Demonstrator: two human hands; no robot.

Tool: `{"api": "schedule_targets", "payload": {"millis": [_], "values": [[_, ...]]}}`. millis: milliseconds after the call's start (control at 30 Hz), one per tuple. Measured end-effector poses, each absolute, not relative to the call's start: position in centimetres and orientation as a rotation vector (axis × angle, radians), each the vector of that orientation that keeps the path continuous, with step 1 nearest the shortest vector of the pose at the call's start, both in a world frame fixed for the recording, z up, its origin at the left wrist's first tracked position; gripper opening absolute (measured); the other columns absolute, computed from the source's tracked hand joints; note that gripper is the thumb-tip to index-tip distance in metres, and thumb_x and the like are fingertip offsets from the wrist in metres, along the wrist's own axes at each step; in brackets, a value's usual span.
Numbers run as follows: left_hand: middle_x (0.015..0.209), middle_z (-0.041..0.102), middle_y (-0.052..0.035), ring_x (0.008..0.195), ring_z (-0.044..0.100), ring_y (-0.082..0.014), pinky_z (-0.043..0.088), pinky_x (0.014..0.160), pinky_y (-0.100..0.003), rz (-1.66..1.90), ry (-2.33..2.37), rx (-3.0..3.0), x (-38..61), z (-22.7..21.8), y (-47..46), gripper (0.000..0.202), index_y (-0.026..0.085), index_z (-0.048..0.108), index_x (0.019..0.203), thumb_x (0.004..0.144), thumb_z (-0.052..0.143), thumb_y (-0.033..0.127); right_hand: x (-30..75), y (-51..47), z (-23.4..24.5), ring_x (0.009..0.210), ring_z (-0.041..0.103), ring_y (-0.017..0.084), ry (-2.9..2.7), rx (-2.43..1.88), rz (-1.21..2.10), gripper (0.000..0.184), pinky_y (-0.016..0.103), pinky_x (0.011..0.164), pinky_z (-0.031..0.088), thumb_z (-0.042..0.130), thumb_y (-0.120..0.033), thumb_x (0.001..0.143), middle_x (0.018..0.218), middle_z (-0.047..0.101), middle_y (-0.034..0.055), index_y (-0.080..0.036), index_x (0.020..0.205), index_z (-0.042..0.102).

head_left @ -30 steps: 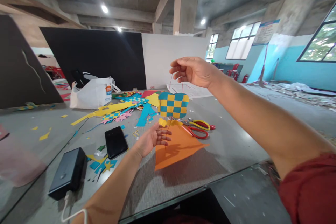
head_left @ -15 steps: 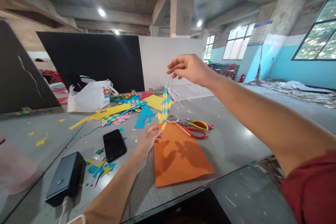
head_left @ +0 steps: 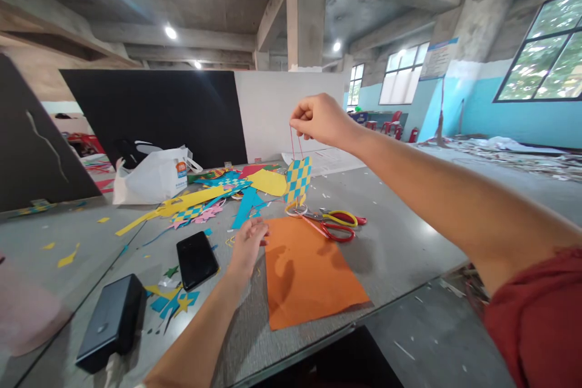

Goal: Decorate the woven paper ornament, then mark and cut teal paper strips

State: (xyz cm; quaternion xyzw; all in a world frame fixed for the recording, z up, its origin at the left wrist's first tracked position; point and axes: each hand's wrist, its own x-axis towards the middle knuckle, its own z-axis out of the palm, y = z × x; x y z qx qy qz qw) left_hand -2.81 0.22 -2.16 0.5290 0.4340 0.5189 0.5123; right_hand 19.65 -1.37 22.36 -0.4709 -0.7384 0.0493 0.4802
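Note:
My right hand (head_left: 318, 119) is raised above the table, its fingers pinched on a thin red string. From that string hangs a woven blue-and-yellow paper heart (head_left: 297, 180), turned partly edge-on. My left hand (head_left: 247, 245) is lower, with its fingers loosely spread and nothing in them, just left of an orange paper sheet (head_left: 307, 271) lying flat on the grey table (head_left: 400, 248).
Red and yellow scissors (head_left: 334, 224) lie beyond the orange sheet. A black phone (head_left: 196, 259) and a dark power bank (head_left: 113, 320) sit at the left. Coloured paper scraps (head_left: 213, 197) and a white plastic bag (head_left: 152, 176) lie further back, before black and white boards.
The hanging heart has spun from face-on to partly edge-on. My left hand has dropped away from its lower end toward the table. My right hand keeps the string.

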Motion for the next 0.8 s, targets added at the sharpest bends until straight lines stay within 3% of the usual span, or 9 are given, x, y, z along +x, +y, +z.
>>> {"api": "schedule_targets", "payload": {"millis": [233,367,600,800], "values": [[0.095,0.071,-0.0073,0.084,0.067,-0.0207,0.052,0.068,-0.030,1.238,0.983,1.280,-2.9,-2.2,0.6,0.056,0.018,0.068,0.101,0.065,0.085,0.058,19.7,-1.2,22.1,0.073,0.059,0.018,-1.753,-1.113,0.012,0.025,0.032,0.063,0.050,0.073,-0.012,0.082,0.073,0.060,0.0051,-0.020,0.065,0.057],[0.094,0.071,-0.0072,0.081,0.067,-0.0201,0.051,0.064,-0.028,1.203,0.957,1.266,-2.9,-2.4,1.0,0.058,0.019,0.069,0.095,0.062,0.085,0.063,19.6,-1.3,21.8,0.061,0.055,0.012,-1.751,-1.084,0.181,0.027,0.030,0.052,0.046,0.075,-0.012,0.085,0.077,0.059,0.0041,-0.020,0.069,0.055],[0.066,0.065,-0.0008,0.065,0.057,-0.0177,0.042,0.061,-0.027,0.968,0.820,1.355,-2.2,-2.6,-0.3,0.032,0.020,0.069,0.073,0.071,0.082,0.049,19.2,-1.8,21.8,0.049,0.058,0.007,-1.766,-1.105,0.322,0.025,0.024,0.039,0.045,0.073,-0.016,0.093,0.080,0.071,0.0058,-0.019,0.074,0.056],[0.089,0.073,-0.0057,0.086,0.064,-0.0220,0.044,0.077,-0.030,0.832,0.816,1.460,-2.5,-2.3,-0.2,0.036,0.018,0.076,0.088,0.073,0.084,0.050,19.2,-1.7,21.7,0.046,0.057,0.006,-1.746,-1.047,0.384,0.025,0.021,0.037,0.044,0.076,-0.012,0.091,0.076,0.072,0.0041,-0.019,0.076,0.057]]}}
